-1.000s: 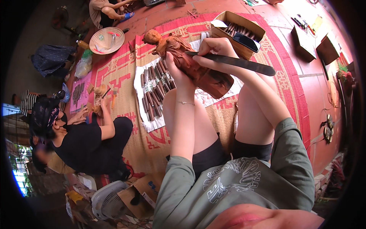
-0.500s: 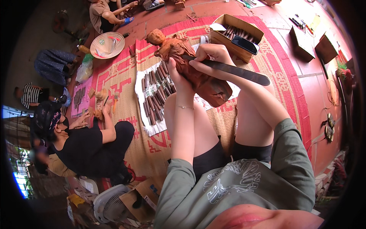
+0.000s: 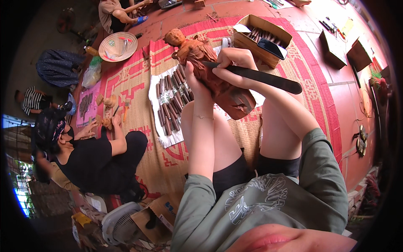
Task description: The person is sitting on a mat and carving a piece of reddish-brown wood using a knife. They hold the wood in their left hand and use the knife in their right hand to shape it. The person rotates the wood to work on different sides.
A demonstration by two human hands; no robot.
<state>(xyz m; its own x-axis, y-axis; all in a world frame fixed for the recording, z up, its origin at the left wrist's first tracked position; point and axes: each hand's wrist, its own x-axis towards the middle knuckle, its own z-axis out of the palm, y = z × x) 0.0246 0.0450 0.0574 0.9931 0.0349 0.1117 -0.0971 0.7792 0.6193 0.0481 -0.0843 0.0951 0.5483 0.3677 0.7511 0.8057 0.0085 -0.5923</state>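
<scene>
My left hand (image 3: pixel 198 84) is wrapped round the side of a carved reddish-brown wooden figurine (image 3: pixel 200 53), which leans over my knees. The figurine has a round head at the upper left, folds like drapery along its body and a blocky base at the lower right. In my right hand (image 3: pixel 236 59), closed fingers grip a long flat dark tool with a rounded end (image 3: pixel 273 80). Its narrow tip meets the figurine's upper body. The tool's long end lies along my right forearm. My left fingers are mostly hidden behind the wood.
Wooden-handled tools (image 3: pixel 171 98) lie in rows on a white cloth. A box of more tools (image 3: pixel 257 49), a phone (image 3: pixel 272 49) on it, stands beyond my right hand. A conical hat (image 3: pixel 118 47) rests far left. Left, a person in black (image 3: pixel 94 155) handles a pale wooden piece.
The figurine and the tool have shifted very slightly, with the tool's rounded end a little farther right. Both hands keep their hold.
</scene>
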